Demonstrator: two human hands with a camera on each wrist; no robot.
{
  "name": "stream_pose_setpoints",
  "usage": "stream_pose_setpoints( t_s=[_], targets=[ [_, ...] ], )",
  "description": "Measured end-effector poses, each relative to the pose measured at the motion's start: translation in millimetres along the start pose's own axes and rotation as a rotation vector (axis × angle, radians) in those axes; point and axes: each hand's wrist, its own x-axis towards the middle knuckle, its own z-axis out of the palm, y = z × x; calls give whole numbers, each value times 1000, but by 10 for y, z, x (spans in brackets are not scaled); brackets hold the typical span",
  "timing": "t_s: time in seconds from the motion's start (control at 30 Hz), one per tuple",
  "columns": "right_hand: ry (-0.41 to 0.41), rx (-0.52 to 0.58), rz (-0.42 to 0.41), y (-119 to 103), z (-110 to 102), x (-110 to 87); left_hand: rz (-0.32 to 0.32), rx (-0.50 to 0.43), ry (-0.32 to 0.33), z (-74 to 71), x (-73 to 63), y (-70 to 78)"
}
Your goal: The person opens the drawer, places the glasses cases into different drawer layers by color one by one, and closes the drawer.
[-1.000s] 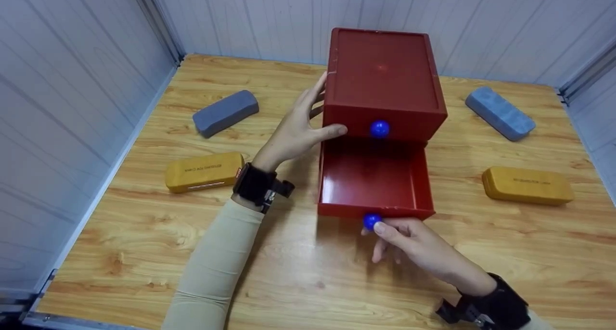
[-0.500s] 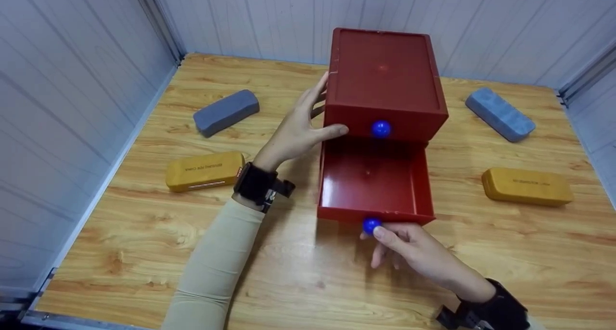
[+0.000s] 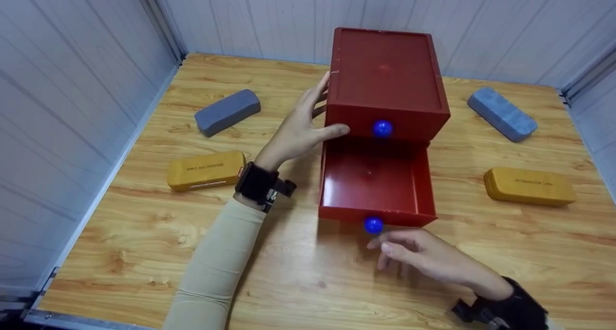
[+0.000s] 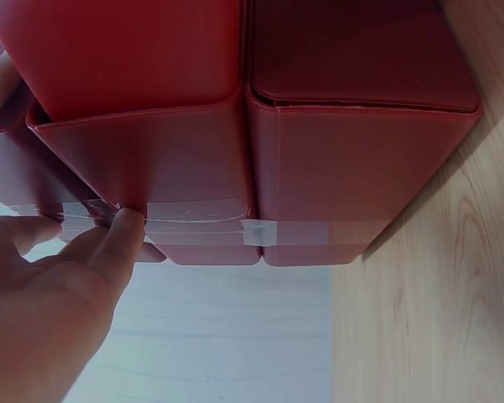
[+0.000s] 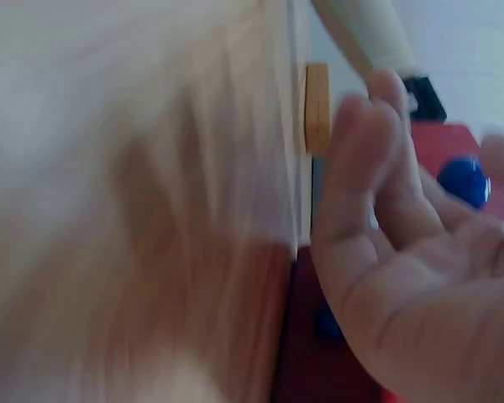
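A dark red drawer cabinet (image 3: 385, 70) stands at the back of the table, three units stacked and taped together in the left wrist view. Its middle drawer (image 3: 370, 188) is pulled out and has nothing inside. A blue ball knob (image 3: 374, 225) sits on that drawer's front; another blue knob (image 3: 382, 128) is on the top drawer. My left hand (image 3: 301, 128) rests on the cabinet's left side, fingers along the wall and thumb lying across the top drawer's front. My right hand (image 3: 428, 255), fingers loosely bent and holding nothing, is just below and right of the lower knob.
On the left lie a grey case (image 3: 227, 112) and a yellow case (image 3: 207, 171). To the right are a blue-grey case (image 3: 502, 113) and another yellow case (image 3: 529, 186). Pale panel walls (image 3: 269, 22) enclose the wooden table (image 3: 144, 253) at the back and sides.
The middle drawer has come slightly further out. My right hand has let go of its knob and moved a little down and right. My left hand stays on the cabinet.
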Motion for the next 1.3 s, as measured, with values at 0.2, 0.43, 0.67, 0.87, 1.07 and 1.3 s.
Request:
stream_pose_setpoints(
  t_s=[0.2,0.43,0.67,0.87,1.07,1.3],
  targets=[
    [-29,-338,-83,140,-442,-285,6,-10,-1,11,11,2],
    [15,-483,-11,263,-963,-620,5,-9,-1,2,18,26],
    [378,-769,133,434,-1447,-808,-6,-2,-3,4,19,30],
    [554,-903,84,717,-1778,-945,-1,-9,9,-1,17,22],
    [579,-889,120,1041,-2043,-1070,12,-10,4,3,21,12],
    [568,-876,260,1329,-2169,-1151,13,-12,5,9,15,-9]
  ],
)
